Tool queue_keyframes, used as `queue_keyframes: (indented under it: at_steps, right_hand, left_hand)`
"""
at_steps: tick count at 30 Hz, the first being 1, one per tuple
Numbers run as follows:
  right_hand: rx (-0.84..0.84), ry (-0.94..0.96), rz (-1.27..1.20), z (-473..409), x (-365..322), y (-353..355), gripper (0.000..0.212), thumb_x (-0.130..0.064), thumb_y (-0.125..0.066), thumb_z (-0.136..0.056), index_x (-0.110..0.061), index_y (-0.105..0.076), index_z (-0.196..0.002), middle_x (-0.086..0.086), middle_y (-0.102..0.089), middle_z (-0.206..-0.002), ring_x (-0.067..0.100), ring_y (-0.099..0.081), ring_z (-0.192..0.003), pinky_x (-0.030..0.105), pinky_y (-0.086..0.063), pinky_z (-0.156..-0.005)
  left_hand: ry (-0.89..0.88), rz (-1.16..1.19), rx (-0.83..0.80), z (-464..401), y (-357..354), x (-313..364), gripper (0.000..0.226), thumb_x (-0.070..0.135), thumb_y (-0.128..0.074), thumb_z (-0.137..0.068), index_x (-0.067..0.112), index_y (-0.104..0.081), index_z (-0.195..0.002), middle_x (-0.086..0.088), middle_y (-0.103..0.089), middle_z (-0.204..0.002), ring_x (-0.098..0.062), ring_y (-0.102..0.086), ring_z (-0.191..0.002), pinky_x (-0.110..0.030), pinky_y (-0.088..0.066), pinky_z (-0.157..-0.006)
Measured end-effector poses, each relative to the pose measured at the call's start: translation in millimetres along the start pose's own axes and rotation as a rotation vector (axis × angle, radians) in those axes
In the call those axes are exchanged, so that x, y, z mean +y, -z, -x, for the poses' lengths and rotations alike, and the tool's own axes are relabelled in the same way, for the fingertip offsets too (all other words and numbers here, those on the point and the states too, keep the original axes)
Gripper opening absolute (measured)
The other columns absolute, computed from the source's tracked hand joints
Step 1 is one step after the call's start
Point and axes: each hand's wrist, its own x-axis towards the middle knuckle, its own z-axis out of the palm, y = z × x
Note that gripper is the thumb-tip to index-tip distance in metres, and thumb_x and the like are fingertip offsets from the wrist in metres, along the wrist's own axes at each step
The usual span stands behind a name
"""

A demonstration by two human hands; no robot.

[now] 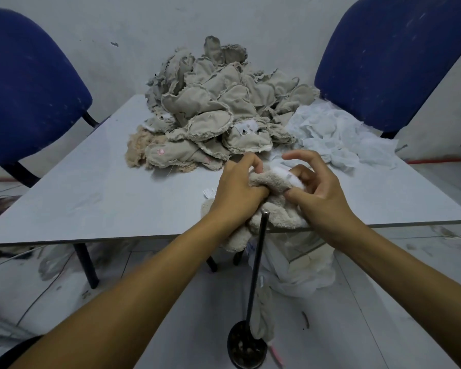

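1. At the near edge of the bench [104, 190], both hands work on one beige plush skin [273, 182]. It lies partly on the bench top and partly hangs over the front edge.
2. The left hand [237, 187] has its fingers curled tightly over the left side of the plush skin and grips a fold of it, knuckles up.
3. The right hand [314, 187] holds the right side. The thumb presses into the pile and the lower fingers are bent against a white patch [294, 178] at the skin's upper end. The forefinger is lifted and hooked, clear of the cloth.
4. A thin dark metal rod [256, 265] rises from a round base [246, 347] on the floor. Its top meets the underside of the plush skin between the two wrists. A limp grey strip of cloth [262, 315] hangs along the rod's lower part.
5. Farther back on the bench sits a tall heap of grey-beige fabric pieces [218, 107] with frayed seams. One bears a small pink mark. A tuft of tan fluff [136, 150] lies at the heap's left foot.
6. Crumpled white gauzy material [338, 134] is spread just beside the heap on the right.
7. Under the bench, a clear bag [304, 262] holds cream-coloured material.
8. Two blue chairs stand behind the bench against the pale wall, a left chair [24, 89] and a right chair [391, 57].
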Motion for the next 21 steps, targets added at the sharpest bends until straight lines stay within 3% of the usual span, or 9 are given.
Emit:
queue_keyframes:
  at_steps: [3, 6, 8, 11, 14, 16, 19, 21]
  right_hand:
    - [0.039, -0.02, 0.004, -0.3, -0.6, 0.6, 0.059, 0.019, -0.052, -0.08, -0.026, -0.059, -0.119, 0.014, -0.048, -0.079, 0.014, -0.048, -0.054, 0.022, -0.043, -0.047]
    - [0.078, -0.047, 0.018, -0.7, 0.4, 1.7, 0.059, 0.015, -0.053, -0.082, -0.032, -0.059, -0.117, 0.01, -0.05, -0.081, 0.018, -0.048, -0.06, 0.026, -0.044, -0.051]
    - [0.075, -0.061, 0.0, -1.1, 0.2, 1.5, 0.059, 0.014, -0.053, -0.082, -0.033, -0.059, -0.118, 0.01, -0.052, -0.083, 0.018, -0.049, -0.06, 0.027, -0.045, -0.051]
    - [0.033, -0.062, -0.011, -0.2, -3.3, -0.2, 0.057, 0.006, -0.055, -0.078, -0.033, -0.059, -0.119, 0.03, -0.052, -0.088, 0.024, -0.048, -0.062, 0.033, -0.044, -0.053]
    - [0.014, -0.052, -0.013, 2.1, -5.9, -4.8, 0.056, 0.0, -0.056, -0.073, -0.032, -0.061, -0.118, 0.036, -0.055, -0.095, 0.024, -0.048, -0.06, 0.033, -0.042, -0.052]
    - [0.02, -0.056, -0.018, 2.3, -5.2, -7.0, 0.056, 0.001, -0.055, -0.071, -0.031, -0.062, -0.117, 0.036, -0.055, -0.092, 0.023, -0.047, -0.059, 0.03, -0.041, -0.051]
    - [-0.017, -0.068, -0.067, 2.9, -3.1, -6.5, 0.058, 0.003, -0.054, -0.072, -0.029, -0.061, -0.119, 0.016, -0.065, -0.08, 0.015, -0.052, -0.056, 0.024, -0.043, -0.049]
    - [-0.044, -0.065, -0.115, 3.4, -3.7, -5.3, 0.056, 0.005, -0.055, -0.075, -0.026, -0.06, -0.121, 0.005, -0.067, -0.077, 0.009, -0.057, -0.054, 0.02, -0.045, -0.049]
  left_hand:
    - [-0.081, -0.122, -0.032, 2.0, 0.1, -2.7, 0.03, 0.013, -0.061, -0.079, 0.034, -0.045, -0.093, -0.003, -0.045, -0.097, -0.014, -0.047, -0.081, -0.023, -0.032, -0.059]
    - [0.032, 0.051, -0.271, -2.3, 11.7, 0.2, 0.041, 0.023, -0.062, -0.074, 0.045, -0.053, -0.108, 0.0, -0.044, -0.11, -0.016, -0.054, -0.095, -0.025, -0.045, -0.076]
    - [0.079, 0.184, -0.373, -4.3, 18.5, -1.3, 0.047, 0.021, -0.063, -0.07, 0.042, -0.059, -0.112, -0.006, -0.06, -0.114, -0.025, -0.062, -0.102, -0.036, -0.052, -0.087]
    - [0.072, 0.17, -0.256, -2.5, 18.2, -4.9, 0.042, 0.012, -0.066, -0.071, 0.036, -0.066, -0.105, -0.005, -0.07, -0.101, -0.027, -0.067, -0.092, -0.044, -0.055, -0.083]
    - [0.022, 0.013, 0.031, 0.6, 9.7, -3.8, 0.03, 0.013, -0.07, -0.074, 0.034, -0.062, -0.093, 0.007, -0.066, -0.091, -0.014, -0.063, -0.08, -0.029, -0.051, -0.064]
    - [-0.021, -0.054, 0.117, 1.1, 5.5, -3.6, 0.029, 0.014, -0.07, -0.075, 0.031, -0.055, -0.093, 0.006, -0.063, -0.089, -0.014, -0.061, -0.08, -0.032, -0.052, -0.063]
    - [-0.037, -0.068, -0.034, -1.9, 9.8, -4.8, 0.048, 0.014, -0.069, -0.077, 0.039, -0.045, -0.11, 0.001, -0.059, -0.1, -0.019, -0.061, -0.086, -0.046, -0.055, -0.077]
    - [-0.016, 0.025, -0.208, -4.0, 17.0, -3.8, 0.061, 0.013, -0.063, -0.08, 0.047, -0.039, -0.125, 0.001, -0.054, -0.118, -0.019, -0.06, -0.102, -0.049, -0.053, -0.089]
